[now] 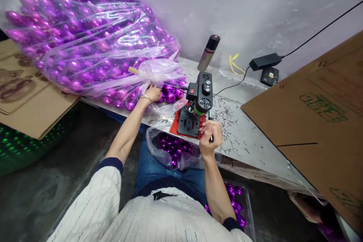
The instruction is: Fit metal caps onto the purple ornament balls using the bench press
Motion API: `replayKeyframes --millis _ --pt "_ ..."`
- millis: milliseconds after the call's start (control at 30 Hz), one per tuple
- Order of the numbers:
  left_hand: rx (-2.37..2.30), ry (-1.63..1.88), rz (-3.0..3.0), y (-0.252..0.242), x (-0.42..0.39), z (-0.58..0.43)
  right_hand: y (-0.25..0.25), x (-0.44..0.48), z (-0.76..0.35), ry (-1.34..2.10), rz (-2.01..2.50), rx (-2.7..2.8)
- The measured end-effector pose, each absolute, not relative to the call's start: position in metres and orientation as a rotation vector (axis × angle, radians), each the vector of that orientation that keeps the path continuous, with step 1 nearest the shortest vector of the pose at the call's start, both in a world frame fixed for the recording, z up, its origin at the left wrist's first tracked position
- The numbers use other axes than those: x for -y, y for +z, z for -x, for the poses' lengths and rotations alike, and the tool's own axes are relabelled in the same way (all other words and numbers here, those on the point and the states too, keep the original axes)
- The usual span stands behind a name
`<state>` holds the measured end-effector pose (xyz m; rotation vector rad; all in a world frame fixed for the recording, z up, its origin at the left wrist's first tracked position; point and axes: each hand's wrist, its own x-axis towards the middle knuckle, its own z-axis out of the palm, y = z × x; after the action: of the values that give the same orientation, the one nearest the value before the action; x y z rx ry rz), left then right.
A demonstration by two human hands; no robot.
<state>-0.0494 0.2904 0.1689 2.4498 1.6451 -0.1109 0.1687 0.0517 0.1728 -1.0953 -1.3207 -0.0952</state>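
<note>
From the head camera I see the left hand (153, 92) reaching into the mouth of a large clear plastic bag (85, 34) on the table (249, 136), fingers curled among purple baubles (170, 96) spilling from it; whether they grip 1 I cannot tell. The right hand (210, 138) is closed around the lever (210, 115) of a small black press machine (202, 92) standing just beside those baubles. A second bag of baubles (172, 149) sits in the lap
</note>
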Motion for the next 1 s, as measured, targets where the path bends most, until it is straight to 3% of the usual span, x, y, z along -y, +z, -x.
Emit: replayKeyframes --millis 533,833,1000 --pt "-1.67 -0.029 -2.406 0.156 -0.239 0.042 0.168 -0.052 -0.169 -0.067 1.098 1.304" --pt "-1.696 0.343 -2.286 0.13 -0.214 0.051 0.166 -0.053 -0.169 -0.044 1.087 1.288" --pt "-1.346 0.346 -2.351 0.116 -0.21 0.052 0.166 -0.053 -0.17 -0.057 1.066 1.318"
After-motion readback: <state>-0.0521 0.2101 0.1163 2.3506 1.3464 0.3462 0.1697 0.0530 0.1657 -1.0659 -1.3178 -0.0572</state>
